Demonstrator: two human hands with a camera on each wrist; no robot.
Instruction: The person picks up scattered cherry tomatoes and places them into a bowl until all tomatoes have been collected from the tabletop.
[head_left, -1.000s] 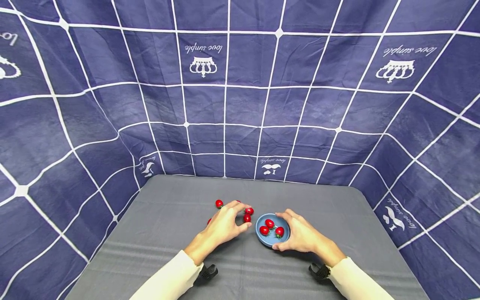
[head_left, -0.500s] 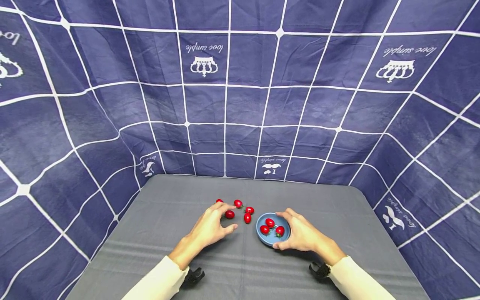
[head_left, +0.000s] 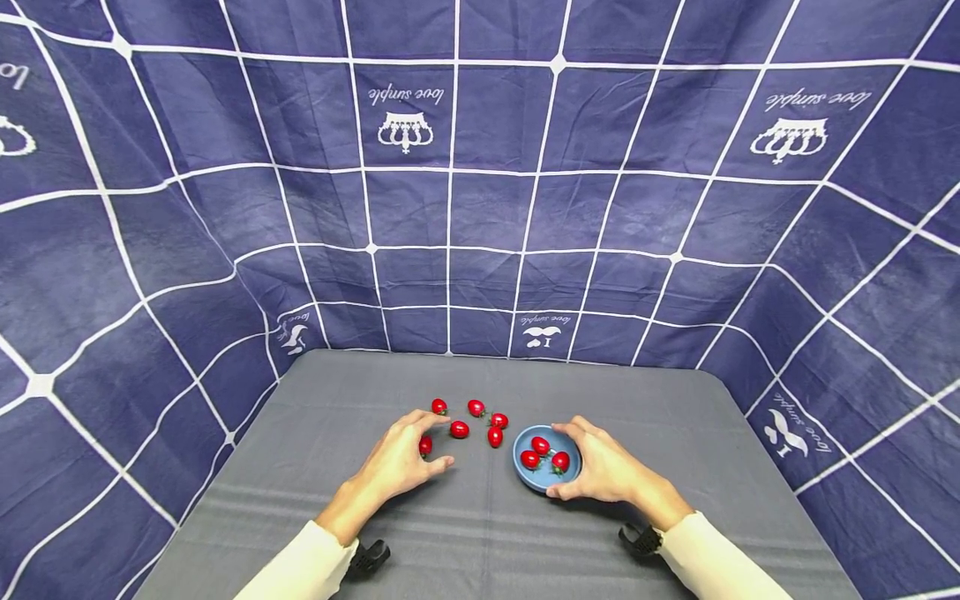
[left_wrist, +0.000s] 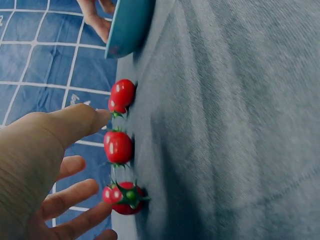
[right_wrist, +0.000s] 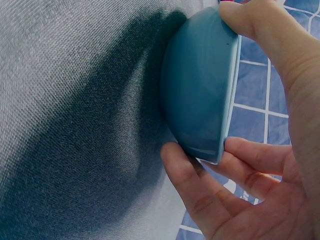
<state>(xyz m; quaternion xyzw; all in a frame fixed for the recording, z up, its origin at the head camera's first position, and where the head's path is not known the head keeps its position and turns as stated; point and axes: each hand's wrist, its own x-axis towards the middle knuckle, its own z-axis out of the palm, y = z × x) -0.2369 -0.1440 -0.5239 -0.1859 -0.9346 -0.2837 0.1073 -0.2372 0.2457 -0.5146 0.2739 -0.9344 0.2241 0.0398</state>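
My right hand [head_left: 606, 468] grips the right side of a small blue bowl [head_left: 546, 486], thumb at the near rim and fingers round the far side. Three cherry tomatoes [head_left: 560, 462] with green stems lie in the bowl. To the left, my left hand [head_left: 396, 458] is spread, thumb and fingers apart, beside a cherry tomato [head_left: 425, 446] that it partly hides. In the left wrist view its fingertips come close to a stemmed tomato [left_wrist: 126, 198], and nothing is held. The right wrist view shows the bowl's outer wall [right_wrist: 200, 85] between thumb and fingers.
Several more cherry tomatoes [head_left: 459, 429] are scattered on the grey cloth-covered table [head_left: 480, 533] between the left hand and the bowl. A dark blue curtain [head_left: 480, 208] with white lines surrounds the table's back and sides.
My left hand has moved left, away from the bowl and past the loose tomatoes, uncovering several of them. The right hand and the bowl have stayed in place.
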